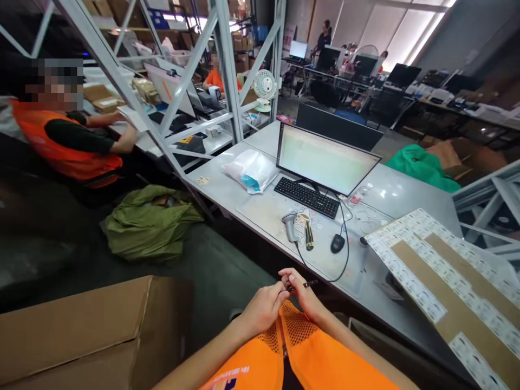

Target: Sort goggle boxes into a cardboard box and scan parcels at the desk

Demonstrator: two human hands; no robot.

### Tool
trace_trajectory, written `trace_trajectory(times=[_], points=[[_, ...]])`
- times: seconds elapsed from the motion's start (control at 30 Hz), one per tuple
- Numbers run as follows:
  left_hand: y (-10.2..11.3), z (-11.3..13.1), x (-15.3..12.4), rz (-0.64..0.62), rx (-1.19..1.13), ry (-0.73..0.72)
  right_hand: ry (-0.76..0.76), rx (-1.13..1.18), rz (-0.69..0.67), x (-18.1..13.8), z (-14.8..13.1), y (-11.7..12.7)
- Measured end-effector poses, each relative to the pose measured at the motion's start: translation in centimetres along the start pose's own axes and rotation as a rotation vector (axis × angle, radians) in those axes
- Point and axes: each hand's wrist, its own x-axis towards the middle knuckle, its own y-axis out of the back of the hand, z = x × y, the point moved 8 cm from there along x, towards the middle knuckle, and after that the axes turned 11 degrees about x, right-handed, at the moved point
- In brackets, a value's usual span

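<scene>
In the lower centre of the frame, the left hand [262, 307] has its grip closed, seemingly pinching one end of a slim, dark, pen-like stick [311, 283]. The stick points to the right across the right hand [299, 286], whose curled fingers meet those of the left; whether the right grip also holds it, I cannot tell. Both hands are just in front of a bright orange vest with mesh panels [325, 355], near the edge of a pale grey, smooth surface [254, 208].

On that surface, around the centre of the frame, a grey handheld scanner [290, 226] lies just beside a yellow-and-black utility knife [309, 235]. A black computer mouse [337, 244] is to their right. Above them are a long black keyboard [306, 196] and a wide black-framed monitor [327, 157] with a lit screen; a shiny white plastic package [252, 169] is to the keyboard's left.

At the right edge, a brown cardboard sheet covered in white labels [442, 287] slants across the frame. A large brown cardboard box [73, 330] fills the lower left, below a crumpled olive-green sack [150, 225]. At upper left, a person in an orange vest [60, 143] holds a flat white item [132, 117].
</scene>
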Motion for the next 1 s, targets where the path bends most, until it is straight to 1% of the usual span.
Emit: trace_trajectory(times=[0.13, 0.23, 0.3, 0.37, 0.43, 0.5, 0.53, 0.57, 0.6, 0.63, 0.7, 0.73, 0.77, 0.83, 0.9, 0.97, 1.0], points=[[-3.1, 2.5, 2.1, -0.082, 0.05, 0.012, -0.011, -0.025, -0.056, -0.9, 1.1, 3.3], [-4.6, 3.6, 3.5, -0.114, 0.06, 0.007, -0.072, -0.031, -0.138, -1.3, 2.4, 5.0], [-5.4, 4.2, 4.3, -0.125, 0.056, -0.026, -0.104, -0.045, -0.171, -1.5, 3.2, 6.2], [-6.1, 4.3, 5.3, -0.125, 0.045, -0.077, -0.065, -0.116, -0.134, -1.5, 3.4, 7.8], [-6.3, 3.8, 6.5, -0.11, 0.026, -0.142, 0.015, -0.211, -0.05, -1.0, 2.9, 10.0], [-5.8, 2.3, 8.4, -0.077, 0.037, -0.171, 0.084, -0.273, 0.035, 0.2, 1.9, 12.7], [-5.0, 0.9, 9.7, -0.047, 0.066, -0.149, 0.102, -0.278, 0.07, 1.2, 1.5, 14.3], [-3.9, -0.7, 11.2, -0.01, 0.107, -0.107, 0.124, -0.288, 0.134, 2.4, 0.9, 16.4], [-2.3, -2.5, 12.9, 0.045, 0.159, -0.054, 0.166, -0.322, 0.24, 3.6, 0.3, 18.9], [-0.5, -4.4, 14.6, 0.111, 0.216, -0.004, 0.221, -0.376, 0.376, 4.8, -0.4, 21.8], [3.7, -7.8, 18.2, 0.238, 0.314, 0.049, 0.383, -0.572, 0.735, 6.5, -1.7, 27.6], [5.7, -9.3, 20.1, 0.287, 0.349, 0.053, 0.445, -0.678, 0.872, 7.2, -1.8, 29.7], [7.6, -10.7, 21.9, 0.325, 0.372, 0.048, 0.486, -0.775, 0.974, 8.1, -1.3, 31.4], [10.8, -13.7, 25.5, 0.359, 0.397, 0.032, 0.51, -0.932, 1.094, 10.0, 0.8, 33.6], [13.2, -16.8, 28.8, 0.386, 0.413, 0.014, 0.507, -1.038, 1.166, 11.7, 3.4, 34.6], [14.8, -20.3, 31.6, 0.411, 0.425, 0.005, 0.497, -1.103, 1.205, 13.0, 5.6, 34.7], [15.2, -22.1, 32.8, 0.421, 0.43, 0.006, 0.491, -1.124, 1.22, 13.5, 6.4, 34.7]])
